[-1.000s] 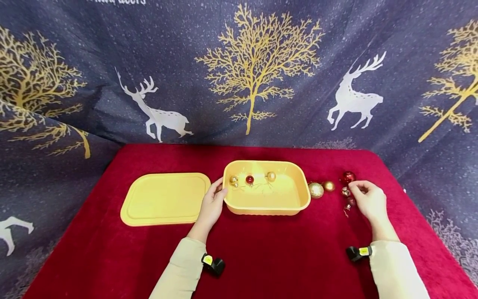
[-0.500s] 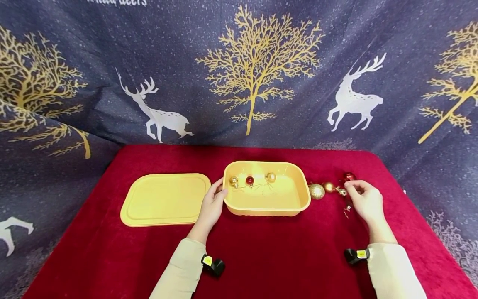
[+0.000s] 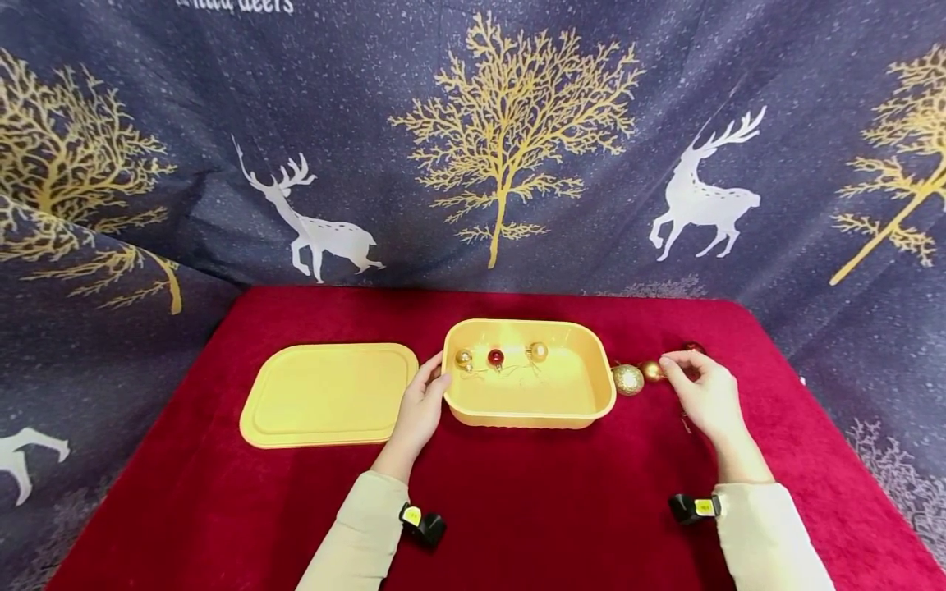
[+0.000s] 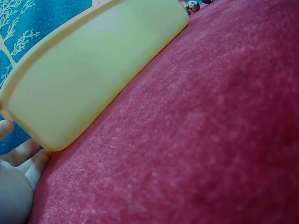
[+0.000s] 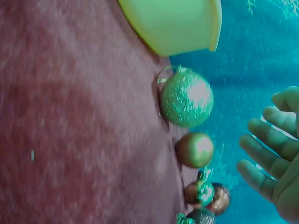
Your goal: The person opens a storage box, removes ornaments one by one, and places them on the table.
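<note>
Box (image 3: 530,418) stands midway across the counter (image 3: 554,509), towards its far edge, three baubles (image 3: 539,352) inside. Left hand (image 3: 421,400): fingers laid against box's left end. Right hand (image 3: 707,396): fingers loosely extended, beside gold bauble (image 5: 195,150). Lid (image 3: 328,394) lies flat, towards counter's left edge.

Head view looks forward, down; close wrist views (seemingly tilted) share the box (image 3: 528,419).
</note>
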A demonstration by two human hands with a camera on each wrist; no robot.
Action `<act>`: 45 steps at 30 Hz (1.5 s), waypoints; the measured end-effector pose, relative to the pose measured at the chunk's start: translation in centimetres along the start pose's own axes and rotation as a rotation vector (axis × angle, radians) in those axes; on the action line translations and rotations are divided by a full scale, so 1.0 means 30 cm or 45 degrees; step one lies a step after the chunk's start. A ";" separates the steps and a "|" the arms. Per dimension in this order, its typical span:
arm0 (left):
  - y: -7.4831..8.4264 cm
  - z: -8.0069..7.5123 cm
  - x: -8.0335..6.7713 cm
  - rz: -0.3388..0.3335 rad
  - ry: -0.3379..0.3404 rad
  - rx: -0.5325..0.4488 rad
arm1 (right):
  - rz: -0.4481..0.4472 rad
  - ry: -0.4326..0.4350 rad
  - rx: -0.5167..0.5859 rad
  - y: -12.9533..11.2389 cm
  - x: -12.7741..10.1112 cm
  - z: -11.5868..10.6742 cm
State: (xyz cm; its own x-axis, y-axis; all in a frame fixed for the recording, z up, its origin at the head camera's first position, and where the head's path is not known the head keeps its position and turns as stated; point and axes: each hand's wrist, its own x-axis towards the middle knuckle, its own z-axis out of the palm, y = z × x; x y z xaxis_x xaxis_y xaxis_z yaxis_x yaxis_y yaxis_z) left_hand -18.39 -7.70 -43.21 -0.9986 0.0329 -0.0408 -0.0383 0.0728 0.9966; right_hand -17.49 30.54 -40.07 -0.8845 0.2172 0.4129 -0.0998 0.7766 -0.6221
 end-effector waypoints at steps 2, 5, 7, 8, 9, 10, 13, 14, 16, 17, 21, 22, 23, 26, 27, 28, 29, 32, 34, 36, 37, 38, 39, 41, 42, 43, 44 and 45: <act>0.002 0.000 -0.001 0.001 -0.004 -0.002 | -0.020 -0.009 0.005 -0.014 0.000 0.005; 0.004 0.000 -0.002 0.004 -0.005 -0.004 | -0.044 -0.015 0.013 -0.027 0.000 0.014; 0.004 0.001 -0.002 0.005 -0.004 -0.002 | -0.056 -0.021 0.018 -0.034 0.000 0.020; 0.004 0.001 -0.002 0.007 -0.002 0.001 | -0.063 -0.025 0.019 -0.036 0.000 0.024; 0.003 0.002 -0.002 0.008 -0.001 0.003 | -0.067 -0.032 0.022 -0.040 0.000 0.027; 0.003 0.002 -0.002 0.008 0.000 0.005 | -0.071 -0.037 0.027 -0.046 -0.001 0.031; 0.001 0.001 -0.003 0.012 -0.002 0.000 | -0.088 -0.052 0.045 -0.063 -0.005 0.041; 0.001 0.000 -0.003 0.013 -0.004 -0.003 | -0.092 -0.059 0.055 -0.068 -0.006 0.044; -0.001 -0.001 -0.004 0.015 -0.009 -0.007 | -0.102 -0.069 0.073 -0.079 -0.007 0.052; -0.001 -0.001 -0.004 0.016 -0.012 -0.008 | -0.105 -0.075 0.080 -0.083 -0.007 0.056; 0.000 -0.001 -0.004 0.020 -0.020 -0.001 | -0.120 -0.103 0.131 -0.103 -0.004 0.071; 0.001 -0.001 -0.004 0.019 -0.020 -0.001 | -0.125 -0.107 0.141 -0.108 -0.003 0.075; 0.002 -0.001 -0.004 0.018 -0.019 0.001 | -0.129 -0.110 0.154 -0.113 -0.002 0.078; 0.003 0.000 -0.005 0.020 -0.016 0.006 | -0.149 -0.113 0.169 -0.127 0.000 0.088; 0.003 0.000 -0.005 0.019 -0.015 0.005 | -0.155 -0.111 0.169 -0.131 0.001 0.092; 0.003 0.000 -0.004 0.019 -0.016 0.004 | -0.161 -0.110 0.169 -0.135 0.003 0.095; 0.004 0.000 -0.004 0.020 -0.016 0.005 | -0.165 -0.110 0.169 -0.138 0.004 0.098; 0.005 0.000 -0.003 0.026 -0.020 0.005 | -0.174 -0.116 0.180 -0.150 0.007 0.107; 0.005 -0.001 -0.003 0.027 -0.023 0.005 | -0.178 -0.124 0.187 -0.158 0.007 0.112; 0.006 -0.002 -0.003 0.030 -0.023 0.009 | -0.182 -0.139 0.198 -0.167 0.007 0.116; 0.006 -0.002 -0.003 0.032 -0.023 0.011 | -0.184 -0.148 0.206 -0.171 0.007 0.119; 0.007 -0.003 -0.004 0.030 -0.022 0.011 | -0.184 -0.155 0.212 -0.175 0.007 0.122; 0.007 -0.003 -0.004 0.030 -0.022 0.012 | -0.185 -0.161 0.219 -0.178 0.007 0.126; 0.007 -0.003 -0.005 0.031 -0.022 0.015 | -0.189 -0.166 0.237 -0.185 0.006 0.134; 0.007 -0.004 -0.006 0.029 -0.022 0.015 | -0.191 -0.166 0.244 -0.187 0.006 0.139; 0.006 -0.003 -0.006 0.027 -0.020 0.017 | -0.193 -0.164 0.246 -0.189 0.006 0.144; 0.006 -0.004 -0.006 0.023 -0.020 0.015 | -0.198 -0.161 0.246 -0.191 0.005 0.150; 0.006 -0.004 -0.006 0.020 -0.018 0.016 | -0.202 -0.161 0.249 -0.193 0.005 0.155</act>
State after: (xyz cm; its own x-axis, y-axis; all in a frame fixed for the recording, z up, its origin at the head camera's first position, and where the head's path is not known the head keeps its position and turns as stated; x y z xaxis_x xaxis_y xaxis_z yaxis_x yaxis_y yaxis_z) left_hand -18.22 -7.81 -43.01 -0.9985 0.0484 -0.0262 -0.0220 0.0844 0.9962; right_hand -19.15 23.32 -39.50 -0.8994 0.0173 0.4369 -0.3165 0.6636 -0.6778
